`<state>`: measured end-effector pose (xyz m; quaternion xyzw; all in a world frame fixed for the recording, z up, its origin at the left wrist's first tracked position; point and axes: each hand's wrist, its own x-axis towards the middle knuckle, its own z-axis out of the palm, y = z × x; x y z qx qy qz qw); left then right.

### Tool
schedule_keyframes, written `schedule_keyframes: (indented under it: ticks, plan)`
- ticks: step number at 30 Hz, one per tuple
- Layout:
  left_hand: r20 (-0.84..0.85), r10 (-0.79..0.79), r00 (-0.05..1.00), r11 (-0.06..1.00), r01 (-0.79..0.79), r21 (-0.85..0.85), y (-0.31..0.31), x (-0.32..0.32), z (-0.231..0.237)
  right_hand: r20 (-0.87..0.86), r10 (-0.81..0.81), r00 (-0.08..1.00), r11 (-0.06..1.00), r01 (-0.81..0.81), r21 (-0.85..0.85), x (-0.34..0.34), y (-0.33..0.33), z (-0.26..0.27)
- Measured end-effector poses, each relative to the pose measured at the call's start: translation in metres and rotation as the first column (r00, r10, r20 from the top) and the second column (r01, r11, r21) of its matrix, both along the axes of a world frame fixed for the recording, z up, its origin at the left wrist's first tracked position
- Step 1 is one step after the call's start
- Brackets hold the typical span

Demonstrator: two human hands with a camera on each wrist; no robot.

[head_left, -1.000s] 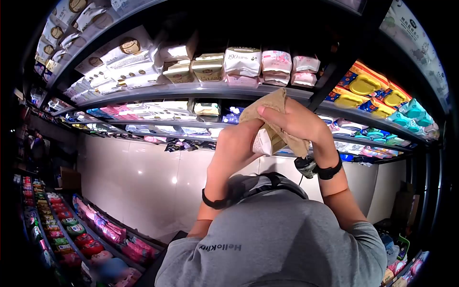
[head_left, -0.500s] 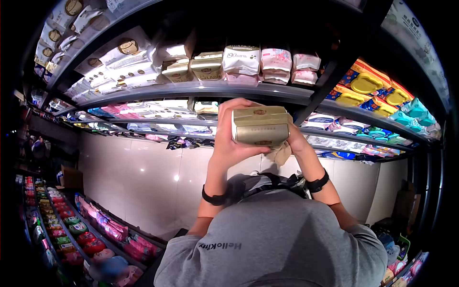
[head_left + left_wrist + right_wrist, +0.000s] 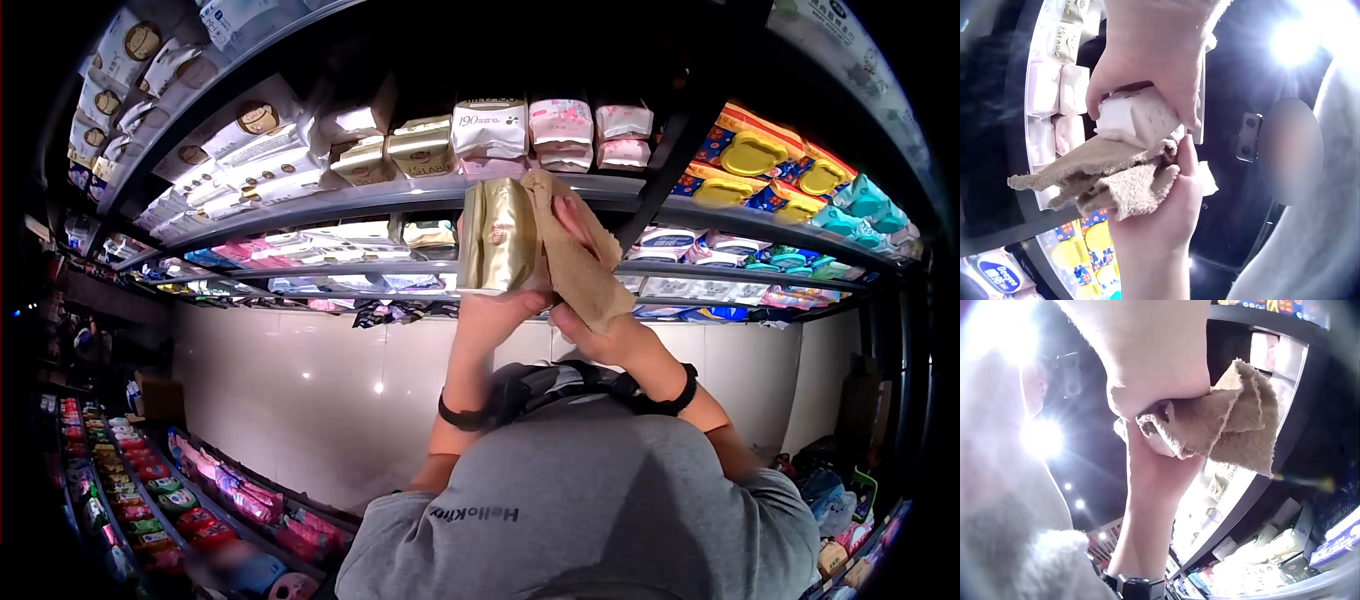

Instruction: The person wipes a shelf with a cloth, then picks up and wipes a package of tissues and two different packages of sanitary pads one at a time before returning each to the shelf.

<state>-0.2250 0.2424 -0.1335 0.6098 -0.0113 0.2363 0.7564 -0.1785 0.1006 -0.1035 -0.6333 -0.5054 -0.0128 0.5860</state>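
A shiny gold tissue pack [image 3: 503, 235] with a white end stands upright in front of the shelf in the head view. My left hand [image 3: 497, 318] grips it from below; in the left wrist view its fingers and thumb wrap round the pack's pale end [image 3: 1141, 115]. A tan towelling cloth [image 3: 575, 255] hangs in folds from my right hand [image 3: 615, 340], which holds it against the pack's right side. Some of the right fingers are hidden under the cloth. From the right wrist, the cloth [image 3: 1222, 422] bunches beneath the right palm, close to the left hand.
The upper shelf's edge [image 3: 400, 205] runs just behind the pack. On it stand similar gold packs [image 3: 420, 150], a white pack [image 3: 490, 125] and pink packs [image 3: 560, 125]. Orange packs with yellow lids [image 3: 755, 155] sit to the right. Lower shelves hold more packages.
The pack has turned from lying lengthwise to standing upright, shifting slightly left. The cloth, mostly behind the pack half a second ago, now lies along its right side with the right hand.
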Motion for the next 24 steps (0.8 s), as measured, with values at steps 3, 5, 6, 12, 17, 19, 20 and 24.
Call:
schedule_keyframes:
  ticks: [3, 5, 6, 12, 17, 19, 20, 24]
  plan:
    - [0.021, -0.167, 0.986, 0.986, 0.167, -0.010, 0.004, 0.002, 0.014, 0.031, 0.040, 0.999, 0.999, -0.041, 0.020, 0.010, -0.003, 0.009]
    - [0.006, -0.203, 0.979, 0.977, 0.202, 0.072, 0.001, 0.003, 0.017, -0.012, 0.098, 0.995, 0.990, -0.096, 0.104, 0.016, 0.002, 0.022]
    - [0.030, -0.232, 0.972, 0.972, 0.233, -0.023, -0.003, 0.003, 0.012, -0.075, 0.164, 0.984, 0.971, -0.148, 0.186, 0.018, 0.007, 0.031]
    - [0.172, -0.080, 0.982, 0.952, 0.126, -0.280, -0.008, -0.002, 0.016, 0.124, -0.032, 0.992, 0.997, 0.041, -0.071, 0.010, 0.018, 0.042]
    - [0.265, 0.122, 0.957, 0.899, 0.007, -0.439, 0.007, -0.013, 0.034, 0.454, -0.100, 0.886, 0.984, 0.155, -0.086, -0.007, 0.033, 0.008]
    - [0.237, 0.162, 0.958, 0.834, -0.005, -0.552, 0.015, -0.016, 0.039, 0.495, -0.069, 0.866, 0.989, 0.125, -0.079, -0.009, 0.041, -0.005]
    - [0.192, 0.205, 0.960, 0.833, -0.068, -0.549, 0.017, -0.019, 0.041, 0.498, -0.051, 0.866, 0.990, 0.111, -0.092, -0.007, 0.045, -0.011]
    - [0.215, 0.217, 0.952, 0.769, -0.031, -0.638, 0.026, -0.030, 0.034, 0.620, -0.129, 0.774, 0.989, 0.143, 0.028, -0.008, 0.065, -0.034]
